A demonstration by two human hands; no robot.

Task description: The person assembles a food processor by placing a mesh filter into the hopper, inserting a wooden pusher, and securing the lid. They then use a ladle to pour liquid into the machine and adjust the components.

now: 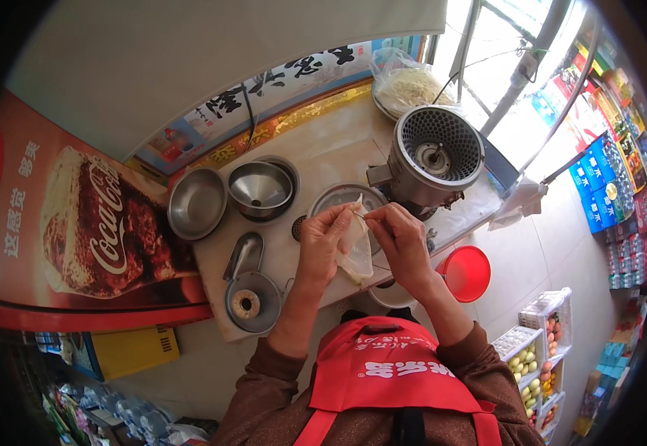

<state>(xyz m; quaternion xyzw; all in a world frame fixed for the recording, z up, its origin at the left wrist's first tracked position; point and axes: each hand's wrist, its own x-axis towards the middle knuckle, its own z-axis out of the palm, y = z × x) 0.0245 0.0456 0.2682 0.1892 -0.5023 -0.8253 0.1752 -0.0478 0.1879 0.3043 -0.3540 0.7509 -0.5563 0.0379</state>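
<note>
Both my hands meet over the front edge of the table, pinching the upper part of a thin, pale, limp bag or cloth (358, 256). My left hand (320, 241) grips it between thumb and fingers. Fingertips of my right hand (404, 241) close on a small, thin part at its top; exactly what that part is, I cannot make out. The pale piece hangs down between the hands. Just behind them lies a round metal dish or lid (338, 195), partly hidden. A metal machine with a perforated round drum (435, 152) stands beyond my right hand.
On the table (312, 160) are a steel bowl (197, 202), stacked steel bowls (260, 186), a metal scoop (246, 253) and a pan (243, 324) holding a ring-shaped part. A plastic bag (411, 88) sits far back. A red bucket (466, 273) and produce crates (520, 338) stand right.
</note>
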